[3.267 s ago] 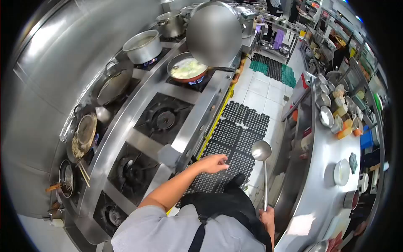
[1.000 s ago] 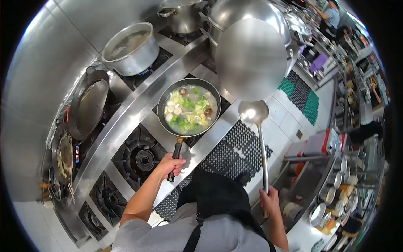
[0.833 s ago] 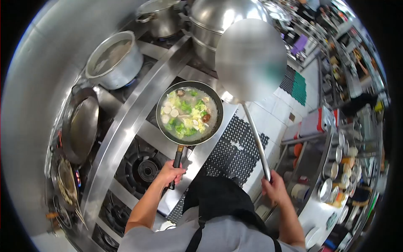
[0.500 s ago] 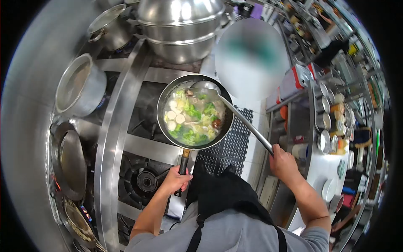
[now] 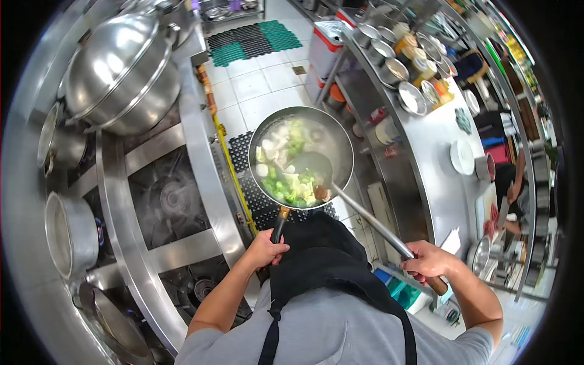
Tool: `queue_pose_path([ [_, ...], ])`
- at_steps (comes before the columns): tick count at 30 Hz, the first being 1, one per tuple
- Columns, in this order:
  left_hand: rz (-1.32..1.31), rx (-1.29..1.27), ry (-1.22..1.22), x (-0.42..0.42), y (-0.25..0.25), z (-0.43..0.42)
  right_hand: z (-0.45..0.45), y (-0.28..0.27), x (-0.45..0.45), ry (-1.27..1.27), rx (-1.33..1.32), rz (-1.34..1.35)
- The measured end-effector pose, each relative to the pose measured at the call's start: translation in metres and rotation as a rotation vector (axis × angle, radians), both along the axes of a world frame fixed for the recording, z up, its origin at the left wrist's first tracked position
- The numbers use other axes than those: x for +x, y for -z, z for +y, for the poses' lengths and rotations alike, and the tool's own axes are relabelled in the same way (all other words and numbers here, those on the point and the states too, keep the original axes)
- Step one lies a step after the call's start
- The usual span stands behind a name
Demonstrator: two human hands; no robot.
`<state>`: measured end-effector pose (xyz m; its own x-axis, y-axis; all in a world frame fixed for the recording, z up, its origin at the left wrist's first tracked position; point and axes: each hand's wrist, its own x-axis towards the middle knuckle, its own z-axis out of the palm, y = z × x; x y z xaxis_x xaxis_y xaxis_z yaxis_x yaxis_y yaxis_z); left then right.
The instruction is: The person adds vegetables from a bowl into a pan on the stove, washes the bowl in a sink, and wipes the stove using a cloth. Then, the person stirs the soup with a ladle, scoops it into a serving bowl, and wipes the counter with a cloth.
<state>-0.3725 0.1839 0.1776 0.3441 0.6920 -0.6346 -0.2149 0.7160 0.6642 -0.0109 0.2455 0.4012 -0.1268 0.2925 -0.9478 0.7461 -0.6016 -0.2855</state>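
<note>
My left hand [image 5: 266, 250] is closed around the black handle of a frying pan [image 5: 349, 159], held up off the stove. In the pan are broth, green vegetables [image 5: 281, 188], pale round slices and a brown piece near the right side. My right hand [image 5: 427, 264] grips the long metal handle of a ladle [image 5: 372, 221], near its wooden end. The ladle's bowl dips into the pan among the food, partly hidden by steam and liquid.
On my left is a stove [image 5: 193, 207] with burners, a large domed steamer [image 5: 115, 73], a pot [image 5: 72, 234] and a wok [image 5: 115, 325]. To my right, a steel counter [image 5: 435, 155] carries several bowls and bottles. Another person's hand [image 5: 514, 193] is at the far right.
My body has turned right, away from the stove toward the counter. The pan has left its place over the stove and is now above the floor. My right hand and the ladle handle are lower.
</note>
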Motion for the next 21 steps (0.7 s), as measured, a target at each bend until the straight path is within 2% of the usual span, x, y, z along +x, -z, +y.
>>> queue_pose_path([
  [3,0.011,-0.011,0.105,0.012,0.007,0.009,-0.016,0.007,0.011,0.138,-0.118,0.117],
  [5,0.036,-0.026,0.169,0.02,0.006,0.014,-0.024,0.021,0.019,0.398,-0.284,0.261],
  [9,0.118,0.011,0.253,0.029,-0.001,0.028,-0.03,0.037,0.03,0.622,-0.367,0.405],
  [17,0.19,0.04,0.353,0.054,-0.028,0.073,-0.028,0.05,0.072,0.719,-0.257,0.586],
  [21,0.394,0.122,0.429,0.077,-0.043,0.103,-0.003,0.035,0.112,0.728,-0.186,0.587],
])
